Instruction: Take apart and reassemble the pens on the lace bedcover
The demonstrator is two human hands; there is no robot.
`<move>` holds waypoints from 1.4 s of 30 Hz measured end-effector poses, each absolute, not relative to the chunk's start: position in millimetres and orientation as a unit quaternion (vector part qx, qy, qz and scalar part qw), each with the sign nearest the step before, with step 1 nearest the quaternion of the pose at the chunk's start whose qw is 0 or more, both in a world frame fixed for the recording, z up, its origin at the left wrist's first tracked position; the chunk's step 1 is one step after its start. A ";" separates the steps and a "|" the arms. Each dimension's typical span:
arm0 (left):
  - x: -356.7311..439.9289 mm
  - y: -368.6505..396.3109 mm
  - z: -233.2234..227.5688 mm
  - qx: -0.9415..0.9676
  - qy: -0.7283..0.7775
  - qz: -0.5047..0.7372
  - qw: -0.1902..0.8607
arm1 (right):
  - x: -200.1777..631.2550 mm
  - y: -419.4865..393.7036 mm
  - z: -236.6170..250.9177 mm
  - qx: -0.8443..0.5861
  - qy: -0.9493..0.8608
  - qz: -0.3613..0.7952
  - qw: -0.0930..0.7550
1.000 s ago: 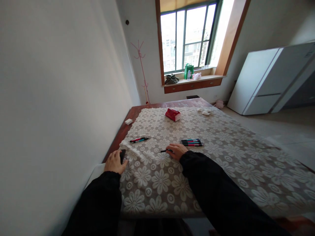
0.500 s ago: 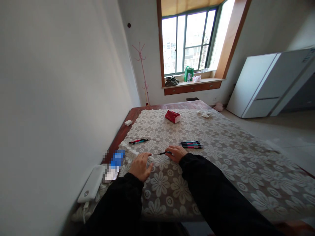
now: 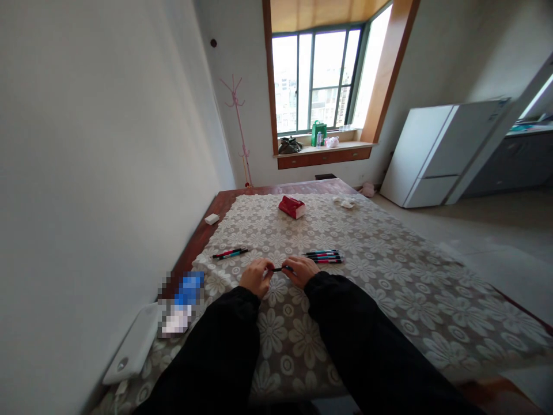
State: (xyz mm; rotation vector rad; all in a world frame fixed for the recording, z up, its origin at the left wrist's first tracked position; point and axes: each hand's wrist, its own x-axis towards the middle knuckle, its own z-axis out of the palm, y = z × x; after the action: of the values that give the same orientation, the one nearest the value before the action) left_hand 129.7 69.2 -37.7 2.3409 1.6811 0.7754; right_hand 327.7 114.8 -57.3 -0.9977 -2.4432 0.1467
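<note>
Dark pen (image 3: 279, 269) is where the action is, on the near side of the red packet (image 3: 292, 207), and that packet is our marker all round. Biggest first: a flower-patterned cloth (image 3: 375, 300) spreads beneath the packet and out to every side of it. Up past the packet, bright as you like, the window (image 3: 319, 86); beyond and off to the right, a white fridge (image 3: 419, 153); beyond and to the left, a slim pink coat stand (image 3: 238, 124). Coming down in size, a white device (image 3: 133, 344) with a cable sits well to the packet's left, on its near side. Now the grip, straight out on the packet's near side: left hand (image 3: 256, 275) pinching the pen's left end, right hand (image 3: 301, 271) with fingers closed about the right end, so the pen bridges the small gap between them, its ends partly hidden. Whether it touches the cloth, I cannot tell. Smaller again, a cluster of pens (image 3: 326, 256) lies near side and right of the packet, a pair of pens (image 3: 230, 253) near side and left, and a little white block (image 3: 211, 219) to the packet's left.
</note>
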 end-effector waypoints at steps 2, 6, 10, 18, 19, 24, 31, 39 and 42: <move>123.0 62.8 -37.6 0.778 0.569 0.257 0.068 | 327.5 115.1 -58.5 -0.363 -0.898 0.059 0.243; 80.4 46.6 -24.7 0.742 0.643 0.190 0.021 | 327.1 114.2 -58.4 -0.372 -0.894 0.069 0.238; 8.2 27.8 -19.1 0.645 0.761 0.066 -0.022 | 327.0 113.2 -56.6 -0.373 -0.895 0.077 0.231; -54.5 6.1 -27.8 0.543 0.839 -0.001 -0.020 | 326.7 113.7 -59.5 -0.373 -0.895 0.083 0.231; -53.1 6.2 -28.4 0.547 0.837 0.005 -0.023 | 326.6 113.6 -59.3 -0.372 -0.895 0.082 0.232; -49.4 6.4 -29.1 0.546 0.836 0.045 -0.027 | 326.3 113.0 -57.1 -0.367 -0.897 0.082 0.231; -57.8 -1.8 -30.4 0.560 0.827 0.032 -0.024 | 326.9 112.1 -56.8 -0.366 -0.897 0.088 0.230; -30.7 5.0 -8.4 0.634 0.771 0.056 -0.016 | 326.0 112.7 -57.8 -0.358 -0.899 0.086 0.238; 18.2 12.5 8.1 0.733 0.667 0.118 0.061 | 325.9 112.9 -58.1 -0.357 -0.899 0.082 0.242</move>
State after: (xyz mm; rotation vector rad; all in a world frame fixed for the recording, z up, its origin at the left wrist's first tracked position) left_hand 18.2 12.5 8.1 2.2186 2.0175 0.3571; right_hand 325.9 112.9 -58.1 -0.9750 -2.4576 0.2255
